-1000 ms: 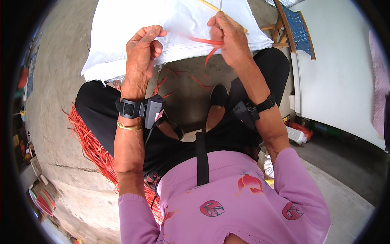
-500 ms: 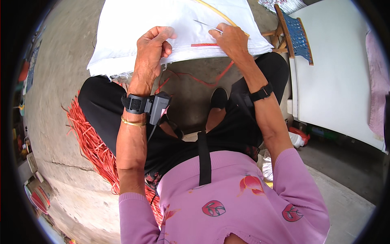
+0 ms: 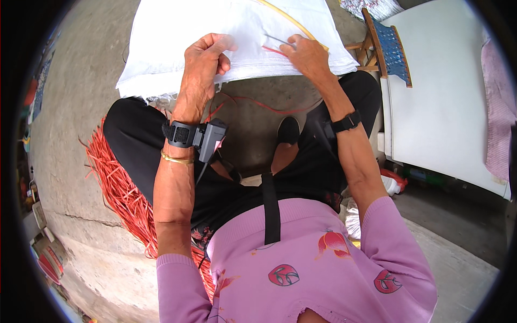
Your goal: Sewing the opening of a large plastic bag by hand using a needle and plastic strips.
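Over the white woven cloth or sack (image 3: 172, 32) my left hand (image 3: 204, 62) is held with thumb and forefinger together and the other fingers curled. Its fingertips are blurred against the white, so whatever they pinch cannot be made out. To the right, my right hand (image 3: 309, 56) is closed on a thin metal needle-like rod (image 3: 276, 39), whose tip points left. Beside that hand a short red strip (image 3: 273, 50) shows, partly hidden by the fingers. A curved yellow rod (image 3: 291, 19) lies on the cloth just beyond my right hand.
A bundle of red strips (image 3: 116, 177) lies on the concrete floor left of my leg. A loose red strip (image 3: 258, 103) trails below the cloth's near edge. At the right stand a wooden stool with blue webbing (image 3: 394, 51) and a large white panel (image 3: 441, 102).
My right hand has shifted slightly left, and the red strip by it has swung from level to slanting. The trailing strip below the cloth has changed its curve. My left hand has barely moved.
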`<state>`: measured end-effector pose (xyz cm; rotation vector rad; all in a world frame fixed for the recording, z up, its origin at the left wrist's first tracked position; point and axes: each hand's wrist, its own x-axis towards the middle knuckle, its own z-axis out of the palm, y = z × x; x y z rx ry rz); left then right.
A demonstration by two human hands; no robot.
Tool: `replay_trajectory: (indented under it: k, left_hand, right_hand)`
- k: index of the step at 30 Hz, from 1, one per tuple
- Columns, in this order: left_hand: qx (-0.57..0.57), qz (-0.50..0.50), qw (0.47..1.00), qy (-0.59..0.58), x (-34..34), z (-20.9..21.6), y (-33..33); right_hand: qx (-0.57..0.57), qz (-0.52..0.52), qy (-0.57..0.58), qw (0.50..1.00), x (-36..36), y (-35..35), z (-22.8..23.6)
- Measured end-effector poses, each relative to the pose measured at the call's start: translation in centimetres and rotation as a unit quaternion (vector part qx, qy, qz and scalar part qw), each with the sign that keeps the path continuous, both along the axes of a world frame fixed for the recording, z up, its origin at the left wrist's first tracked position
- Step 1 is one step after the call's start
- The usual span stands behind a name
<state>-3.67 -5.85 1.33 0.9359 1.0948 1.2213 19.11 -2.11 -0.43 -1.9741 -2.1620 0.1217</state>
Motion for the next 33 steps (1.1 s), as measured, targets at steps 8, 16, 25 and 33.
replay_trajectory:
  k: [8,16,25,33]
  left_hand:
    - [0.157,0.076,0.915,0.363,1.1,-0.4,-0.5]
    - [0.213,0.0,0.806,0.552,2.2,-1.3,-1.0]
    - [0.156,-0.049,0.881,0.444,2.6,-1.3,-1.1]
    - [0.216,-0.045,0.815,0.536,3.0,-1.3,-1.4]
  right_hand:
    - [-0.017,0.082,0.045,0.995,-2.5,-2.7,0.6]
    - [-0.028,0.13,0.111,0.985,-1.0,-3.3,1.9]
    - [-0.167,0.12,0.272,0.94,0.4,-4.8,3.7]
    - [-0.08,0.106,0.207,0.969,0.2,-4.0,1.3]
